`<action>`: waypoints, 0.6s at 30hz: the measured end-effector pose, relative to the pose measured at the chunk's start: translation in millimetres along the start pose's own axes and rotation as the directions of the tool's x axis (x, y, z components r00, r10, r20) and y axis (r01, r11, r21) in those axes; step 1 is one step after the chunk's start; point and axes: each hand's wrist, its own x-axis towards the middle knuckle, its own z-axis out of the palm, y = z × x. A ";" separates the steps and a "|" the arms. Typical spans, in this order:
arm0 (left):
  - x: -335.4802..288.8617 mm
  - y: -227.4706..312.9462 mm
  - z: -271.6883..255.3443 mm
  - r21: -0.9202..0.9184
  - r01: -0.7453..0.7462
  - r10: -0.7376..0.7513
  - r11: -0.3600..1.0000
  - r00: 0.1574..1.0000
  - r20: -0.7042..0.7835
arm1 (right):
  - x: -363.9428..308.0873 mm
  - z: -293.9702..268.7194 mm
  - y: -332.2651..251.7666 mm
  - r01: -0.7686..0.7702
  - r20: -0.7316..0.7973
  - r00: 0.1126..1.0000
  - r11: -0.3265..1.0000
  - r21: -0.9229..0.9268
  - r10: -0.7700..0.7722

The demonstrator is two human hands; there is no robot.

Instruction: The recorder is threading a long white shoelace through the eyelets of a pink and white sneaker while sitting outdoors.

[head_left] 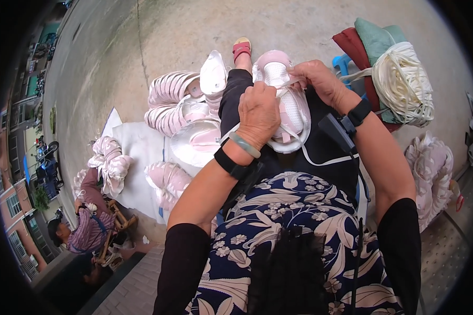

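Observation:
On my lap lies a pink and white shoe upper [294, 107], its toe pointing away from me and its white mesh lining showing. A white lace [311, 161] trails from its near end and loops to the right across my dark trousers. My left hand [259, 113] is closed in a fist over the left edge of the upper; a strand of the lace comes out below it. At the upper's right edge my right hand [316, 83] pinches a stretch of lace between thumb and fingers. The fingertips of my left hand are partly hidden.
Stacked pink and white shoe uppers [169, 95] lie left of my leg, near a white sheet [136, 157]. At right sit a hank of white laces [402, 79] and red and green cloth. More uppers [431, 176] lie lower right. Another person [86, 233] sits at far left.

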 end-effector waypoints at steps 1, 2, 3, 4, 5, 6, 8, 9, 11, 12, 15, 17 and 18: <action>0.7 1.2 -1.0 0.017 -0.014 0.014 1.000 1.000 0.008 | -0.4 -1.0 -2.3 -0.034 -0.012 0.999 0.994 -0.108 0.033; 1.7 2.8 -2.8 0.035 -0.029 0.028 0.999 0.999 0.017 | -0.6 -1.8 -3.1 -0.068 -0.027 0.998 0.974 -0.215 0.064; 2.0 3.6 -4.4 0.036 -0.029 0.028 0.999 0.999 0.019 | -0.7 -2.6 -2.0 -0.069 -0.026 0.998 0.975 -0.212 0.064; 2.0 4.4 -5.9 0.069 -0.056 0.055 0.996 0.998 0.026 | -0.7 -3.5 -0.5 -0.032 0.020 0.999 0.965 -0.259 0.039; 1.5 5.3 -6.4 0.101 -0.084 0.081 0.991 0.996 0.032 | -1.0 -4.1 1.0 0.006 0.067 0.998 0.952 -0.306 0.016; 1.1 6.1 -6.0 0.100 -0.084 0.081 0.991 0.996 0.033 | 0.0 -3.8 3.3 0.005 0.067 0.998 0.952 -0.306 0.016; 0.5 8.4 -4.7 0.123 -0.107 0.106 0.987 0.994 0.018 | 3.3 -1.6 8.3 0.085 0.144 0.989 0.911 -0.403 -0.028; -0.4 9.5 -4.1 0.123 -0.107 0.106 0.987 0.994 0.018 | 4.1 -0.8 10.5 0.085 0.145 0.989 0.912 -0.402 -0.028; -2.5 10.8 -3.7 0.156 -0.125 0.125 0.980 0.992 0.013 | 5.5 1.3 12.5 0.122 0.088 0.992 0.873 -0.471 -0.091; -3.3 10.7 -4.3 0.157 -0.126 0.125 0.980 0.992 0.013 | 6.0 2.5 12.2 0.123 0.089 0.992 0.874 -0.470 -0.092; -6.4 10.9 -6.1 0.156 -0.135 0.137 0.979 0.991 -0.002 | 5.1 8.8 7.6 0.159 0.069 0.986 0.755 -0.636 -0.150; -8.5 12.5 -7.1 0.141 -0.117 0.121 0.983 0.992 -0.018 | 3.6 11.9 3.0 0.153 0.067 0.985 0.605 -0.781 -0.162; -9.4 13.4 -7.5 0.140 -0.119 0.123 0.983 0.992 -0.018 | 4.3 10.9 4.2 0.152 0.065 0.985 0.605 -0.781 -0.163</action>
